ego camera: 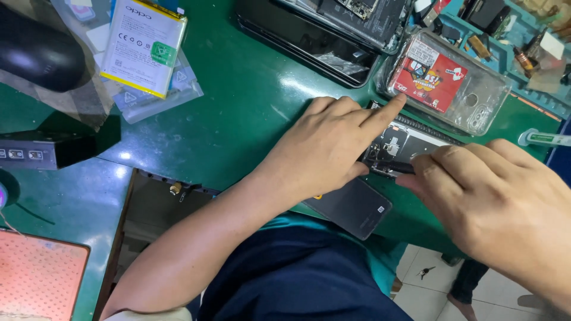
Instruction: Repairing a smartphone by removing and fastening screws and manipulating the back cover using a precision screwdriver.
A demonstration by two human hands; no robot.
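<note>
An opened phone body (397, 147) with bare circuitry lies on the green bench (238, 107) near its front edge. My left hand (324, 145) rests on its left end, index finger stretched along the top edge, holding it down. My right hand (493, 199) pinches a thin dark tool (399, 168), whose tip touches the phone's inside. A dark flat panel (355, 207) lies just below my left hand, jutting over the bench edge.
A clear phone case with a red card (449, 80) lies behind the phone. Dark phone parts (321, 30) lie at the back. A white battery on plastic bags (143, 44) and a black rounded object (35, 53) sit far left. A small tube (544, 139) lies right.
</note>
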